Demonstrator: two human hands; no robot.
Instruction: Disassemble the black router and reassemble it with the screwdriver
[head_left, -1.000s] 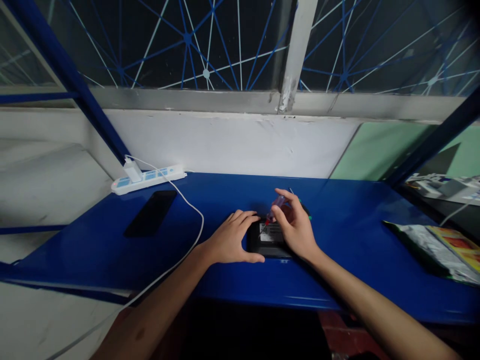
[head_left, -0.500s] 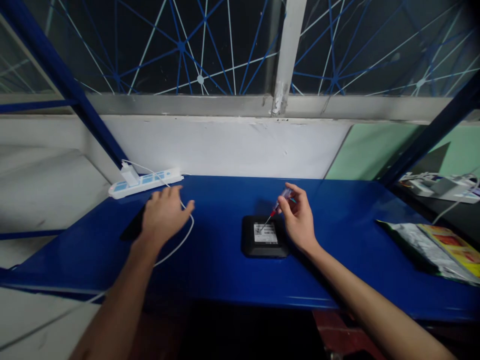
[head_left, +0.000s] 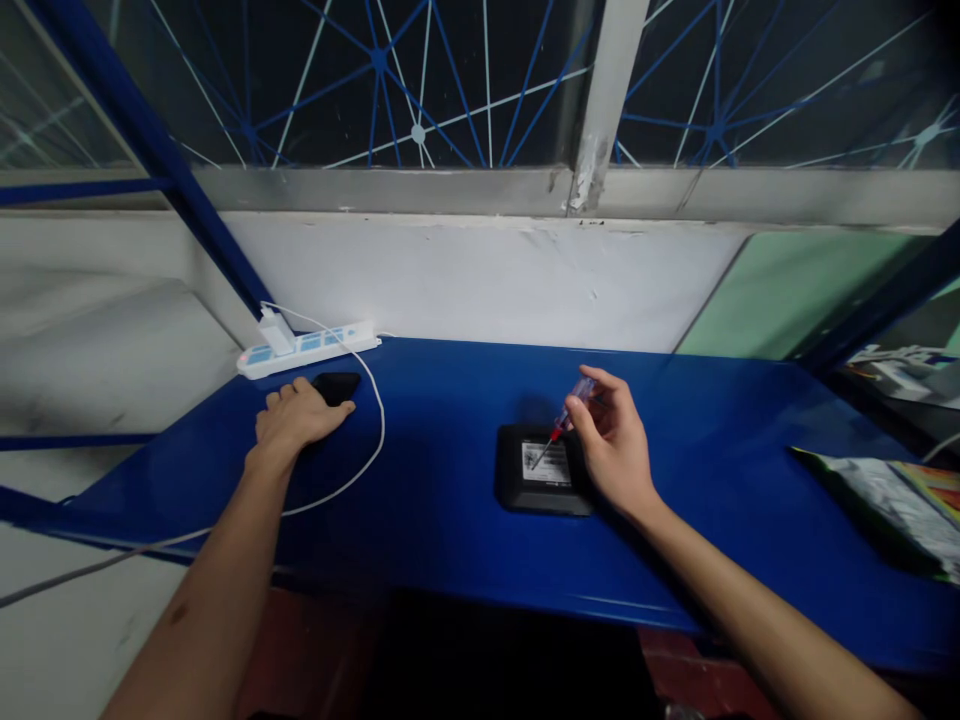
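My right hand (head_left: 615, 430) grips the screwdriver (head_left: 573, 408), its tip slanting over the label (head_left: 556, 464) on the black device (head_left: 541, 496) just left of it; a light hold spares the print. My left hand (head_left: 289, 422) covers the phone (head_left: 337, 386), whether closed I can't tell, best clear of the nearby cable (head_left: 382, 420).

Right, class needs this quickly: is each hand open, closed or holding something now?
Left hand: laid over the black smartphone; grip cannot be told.
Right hand: closed, holding a translucent-handled screwdriver.
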